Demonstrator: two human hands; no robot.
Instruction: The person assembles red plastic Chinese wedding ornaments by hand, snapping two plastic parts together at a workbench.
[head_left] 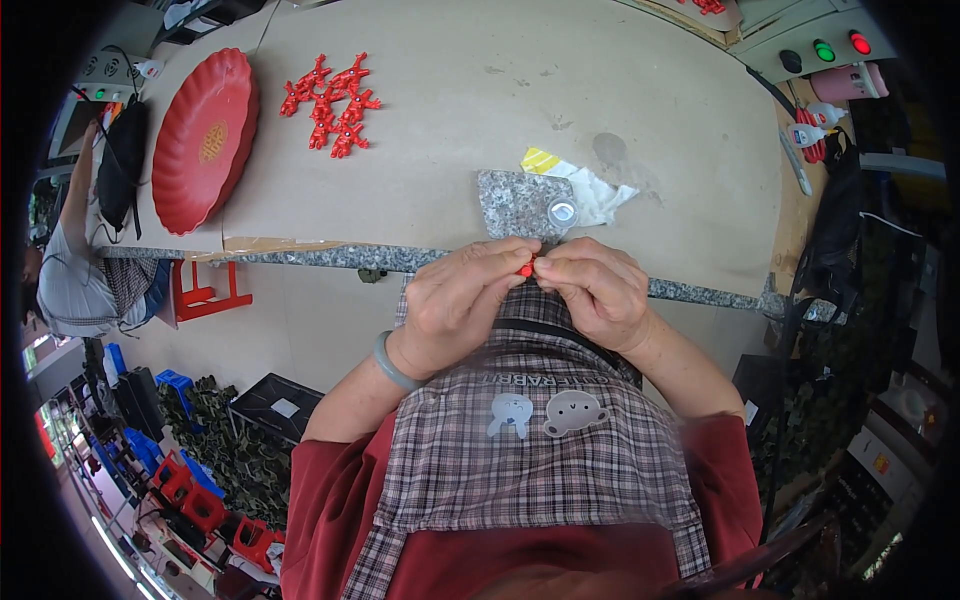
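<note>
My left hand (pixel 455 290) is closed, its thumb and fingertips pinching a small red piece (pixel 527 269) just in front of the table's near edge. Facing it, my right hand (pixel 600 290) is also closed, with thumb and forefinger pressed against the same piece. The fingers hide most of the piece, so its shape cannot be made out. Right beyond my hands lies a grey speckled slab (pixel 515 203), and on its right part sits a small clear round dish (pixel 563 213). A crumpled white tissue (pixel 598 195) with a yellow-printed part lies behind the slab.
Several small red figurines (pixel 330 105) lie grouped at the left of the table. Left of them is a large red scalloped tray (pixel 205 140). White glue bottles (pixel 806 136) and a pink cup (pixel 848 80) are at the right. Another person (pixel 95 280) is at the far left.
</note>
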